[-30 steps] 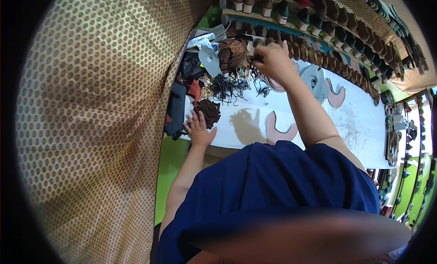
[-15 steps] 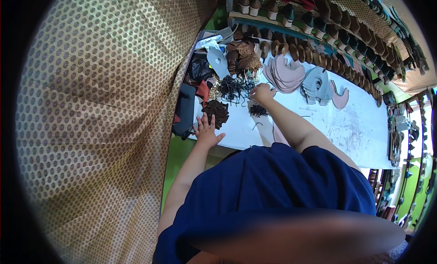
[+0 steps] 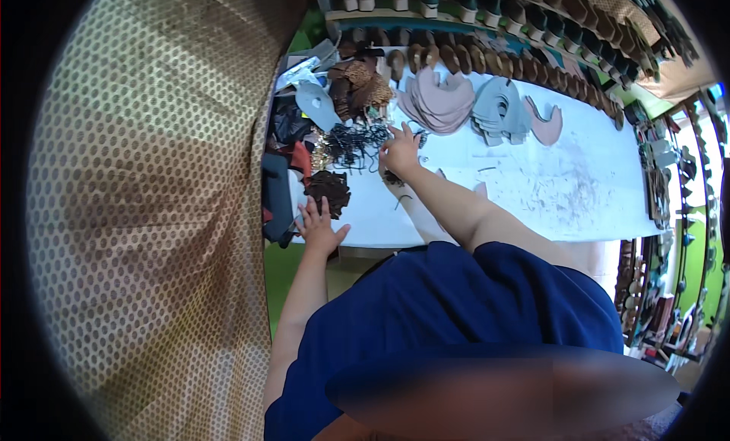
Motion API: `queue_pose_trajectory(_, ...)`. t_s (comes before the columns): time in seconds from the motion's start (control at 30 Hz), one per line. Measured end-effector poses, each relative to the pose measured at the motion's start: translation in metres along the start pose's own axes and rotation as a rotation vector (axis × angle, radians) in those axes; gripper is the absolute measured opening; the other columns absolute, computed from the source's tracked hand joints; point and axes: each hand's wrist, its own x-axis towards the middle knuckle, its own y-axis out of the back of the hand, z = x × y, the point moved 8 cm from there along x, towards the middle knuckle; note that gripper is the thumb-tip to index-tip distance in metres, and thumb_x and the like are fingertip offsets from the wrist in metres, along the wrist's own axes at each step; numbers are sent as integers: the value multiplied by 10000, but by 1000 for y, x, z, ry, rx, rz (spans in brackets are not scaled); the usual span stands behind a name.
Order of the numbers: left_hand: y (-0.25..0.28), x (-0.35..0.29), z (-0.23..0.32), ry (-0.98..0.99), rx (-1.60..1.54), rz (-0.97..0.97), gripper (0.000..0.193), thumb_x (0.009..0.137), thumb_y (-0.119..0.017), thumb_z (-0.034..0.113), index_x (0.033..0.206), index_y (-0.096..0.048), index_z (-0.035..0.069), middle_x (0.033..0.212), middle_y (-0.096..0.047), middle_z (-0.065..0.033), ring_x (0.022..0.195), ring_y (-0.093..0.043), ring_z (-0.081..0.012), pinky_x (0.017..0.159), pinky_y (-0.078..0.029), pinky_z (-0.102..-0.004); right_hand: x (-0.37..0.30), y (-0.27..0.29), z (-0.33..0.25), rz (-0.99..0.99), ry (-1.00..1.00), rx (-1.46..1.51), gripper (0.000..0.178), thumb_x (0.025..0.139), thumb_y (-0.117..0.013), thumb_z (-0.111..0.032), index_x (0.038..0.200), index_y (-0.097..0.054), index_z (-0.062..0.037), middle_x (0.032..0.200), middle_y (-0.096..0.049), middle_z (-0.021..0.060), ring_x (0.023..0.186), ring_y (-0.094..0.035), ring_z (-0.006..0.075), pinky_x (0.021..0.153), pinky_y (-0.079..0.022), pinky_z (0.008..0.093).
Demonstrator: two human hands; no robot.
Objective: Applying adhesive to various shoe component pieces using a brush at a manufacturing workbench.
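Observation:
My left hand (image 3: 319, 232) rests at the table's near left edge, fingers spread. Its fingertips reach the near side of a heap of dark brown cut pieces (image 3: 328, 194). My right hand (image 3: 401, 152) is farther in, just right of a tangled pile of thin black strips (image 3: 356, 144). Its fingers are apart, and I see nothing held in them. Partly hidden below this hand lies a smaller bunch of black strips (image 3: 392, 179). A single dark strip (image 3: 403, 201) lies nearer to me on the white table (image 3: 456, 175).
Pink curved pieces (image 3: 437, 103), grey curved pieces (image 3: 500, 114) and a lone pink piece (image 3: 544, 123) lie along the back. Brown and leopard-patterned pieces (image 3: 357, 87) are heaped at left. Shoe shelves (image 3: 464, 15) stand behind; a patterned curtain (image 3: 167, 213) hangs at left.
The whole view has shifted, so the table sits farther left. My right hand's fingers have spread beside the black strips. My left hand stays by the brown heap.

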Motion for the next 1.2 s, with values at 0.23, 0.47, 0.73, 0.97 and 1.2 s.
queue_pose_trajectory(0.23,-3,-2,7,-56,-33,185,1019,808,-617,655,1589,-133,216,1636,18,-232,1494,-4,-469,1148,-46,-657,-24,114,75,-11,400,59,112,666,-803,-226,757,-773,-168,1436,-522,151,1367,-348,475,1125,-291,530)
queue_pose_trajectory(0.47,7,-27,42,81,-61,664,847,879,-619,409,1575,-202,168,1623,-13,-268,1500,-37,-451,1124,-27,-696,-79,176,144,-307,443,-74,87,672,-820,-161,737,-763,-151,1488,-482,75,1473,-205,419,1139,-251,545)
queue_pose_trajectory(0.73,12,-24,267,-84,-167,339,848,851,-641,434,1560,-259,168,1623,-81,-251,1500,-34,-451,1126,-30,-698,-105,155,211,-275,572,-236,90,736,-781,-187,825,-774,-176,1374,-581,52,1418,-360,331,1095,-334,549)
queue_pose_trajectory(0.97,-27,-28,358,-357,-222,319,899,809,-646,473,1560,-254,173,1634,-117,-198,1503,-83,-423,1125,-24,-697,-85,156,264,-139,452,51,139,745,-759,-234,877,-782,-198,1359,-591,25,1395,-379,340,1072,-330,593)
queue_pose_trajectory(1.2,-27,-29,366,-332,-174,311,838,802,-651,449,1529,-330,183,1629,-184,-153,1502,-147,-380,1150,-34,-655,-98,137,242,-221,365,-4,82,702,-771,-244,777,-778,-212,1360,-583,22,1419,-332,338,1093,-235,682)
